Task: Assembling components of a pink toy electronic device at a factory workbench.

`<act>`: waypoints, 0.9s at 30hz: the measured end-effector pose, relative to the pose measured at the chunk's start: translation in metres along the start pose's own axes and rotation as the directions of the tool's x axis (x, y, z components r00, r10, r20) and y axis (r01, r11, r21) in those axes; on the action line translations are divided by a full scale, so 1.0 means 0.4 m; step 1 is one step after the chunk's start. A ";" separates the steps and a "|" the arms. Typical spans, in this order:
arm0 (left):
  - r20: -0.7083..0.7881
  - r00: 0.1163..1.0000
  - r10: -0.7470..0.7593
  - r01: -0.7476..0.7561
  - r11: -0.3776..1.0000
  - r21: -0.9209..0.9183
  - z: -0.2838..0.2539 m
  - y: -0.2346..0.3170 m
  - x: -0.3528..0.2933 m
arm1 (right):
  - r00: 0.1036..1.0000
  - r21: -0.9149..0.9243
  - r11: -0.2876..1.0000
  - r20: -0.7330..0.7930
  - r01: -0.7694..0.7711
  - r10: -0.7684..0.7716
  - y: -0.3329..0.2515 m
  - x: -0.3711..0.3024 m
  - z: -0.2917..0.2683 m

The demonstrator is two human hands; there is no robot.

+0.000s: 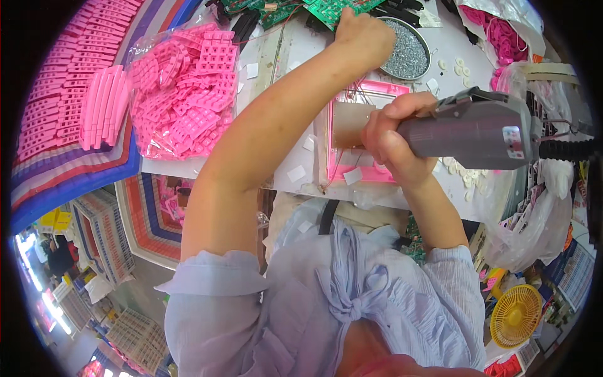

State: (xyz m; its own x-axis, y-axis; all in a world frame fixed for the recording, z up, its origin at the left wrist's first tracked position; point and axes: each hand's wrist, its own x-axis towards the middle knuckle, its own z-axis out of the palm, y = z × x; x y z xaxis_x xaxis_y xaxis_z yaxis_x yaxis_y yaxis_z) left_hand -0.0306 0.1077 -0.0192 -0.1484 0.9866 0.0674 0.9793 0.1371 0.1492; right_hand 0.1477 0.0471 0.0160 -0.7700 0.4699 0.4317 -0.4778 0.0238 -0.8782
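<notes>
At the far edge of the table, my left hand (364, 36) is closed with its fingertips at a green circuit board (330, 14); its grip is partly hidden. Beside that hand stands a round tin (428, 58) of small metal screws. My right hand (402, 135) wraps around the front of a grey electric screwdriver (471, 129), held roughly sideways above a pink plastic frame (331, 147). The tool's tip cannot be seen. Inside the frame lie a flat brownish plate (349, 125) and thin wires.
A clear bag of pink plastic parts (188, 94) sits left of my left arm. Stacked pink strips (103, 107) lie farther left on striped cloth. White discs (461, 68) and small white squares (296, 173) are scattered around. A black coiled cord (568, 149) trails from the screwdriver.
</notes>
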 end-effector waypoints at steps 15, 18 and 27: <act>-0.285 0.935 -0.211 -0.109 0.594 -0.797 -0.098 -0.007 -0.403 | 0.994 -0.031 0.999 0.110 -0.021 0.024 -0.005 0.014 0.013; -0.388 0.917 -0.092 -0.162 0.804 -0.572 -0.060 0.035 -0.499 | 0.996 0.251 0.966 0.041 0.063 -0.076 -0.041 0.058 0.028; -0.355 0.919 -0.170 -0.106 0.762 -0.639 -0.044 0.073 -0.537 | 0.996 0.202 0.976 0.029 0.076 -0.083 -0.040 0.050 0.043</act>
State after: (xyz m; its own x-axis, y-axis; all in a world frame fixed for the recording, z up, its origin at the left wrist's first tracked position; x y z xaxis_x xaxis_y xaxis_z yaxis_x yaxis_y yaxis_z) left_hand 0.0273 -0.1017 -0.0119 -0.3517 0.8525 0.3867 0.6737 -0.0563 0.7368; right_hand 0.1328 0.0408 0.0423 -0.7393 0.4407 0.5092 -0.6105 -0.1196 -0.7829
